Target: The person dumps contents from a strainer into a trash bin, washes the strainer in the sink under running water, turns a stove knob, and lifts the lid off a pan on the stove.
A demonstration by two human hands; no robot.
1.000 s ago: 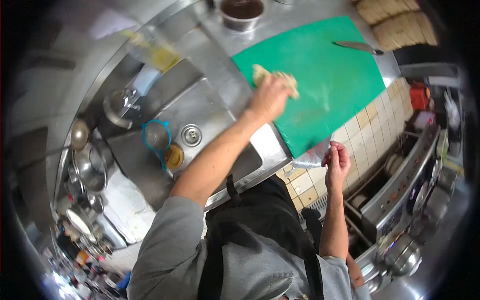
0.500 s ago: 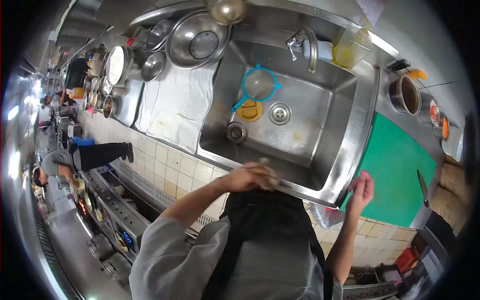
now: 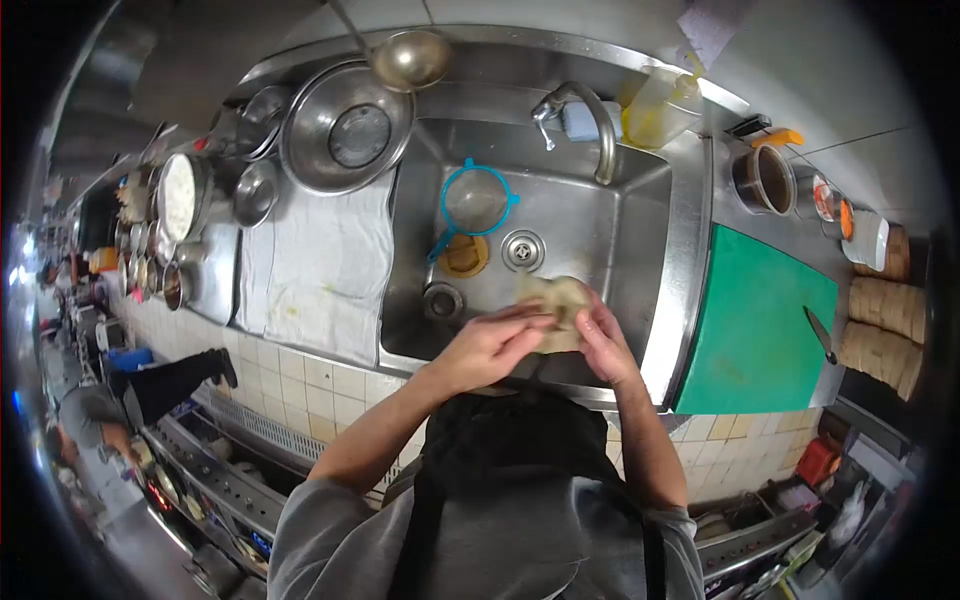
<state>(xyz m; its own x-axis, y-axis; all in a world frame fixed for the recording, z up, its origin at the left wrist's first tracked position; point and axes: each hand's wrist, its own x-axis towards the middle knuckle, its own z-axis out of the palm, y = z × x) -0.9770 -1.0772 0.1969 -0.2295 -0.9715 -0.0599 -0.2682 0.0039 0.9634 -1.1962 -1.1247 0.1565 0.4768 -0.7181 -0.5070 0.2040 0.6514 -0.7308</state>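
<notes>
Over the front of the steel sink (image 3: 640, 290), both hands meet on a crumpled beige cloth (image 3: 556, 308), slightly blurred. My left hand (image 3: 492, 345) reaches it from the left with its fingers closed on the near edge. At the right edge, my right hand (image 3: 606, 342) grips the cloth between thumb and fingers. Inside the sink lie a blue-rimmed strainer (image 3: 476, 200), a round yellow-brown lid-like piece (image 3: 464, 257) partly under its handle, and a small round metal piece (image 3: 442, 301). The drain (image 3: 522, 251) is just beyond the cloth.
A green cutting board (image 3: 760, 320) with a knife (image 3: 820, 335) lies right of the sink. The faucet (image 3: 605, 140) arches over the back. On the left are a white cloth (image 3: 315, 270) and a large metal bowl (image 3: 310, 140). Another person (image 3: 100, 410) stands far left.
My right hand has come from beside the green board to the cloth. My left hand has carried the cloth from the sink's front edge to over the basin. The view has shifted.
</notes>
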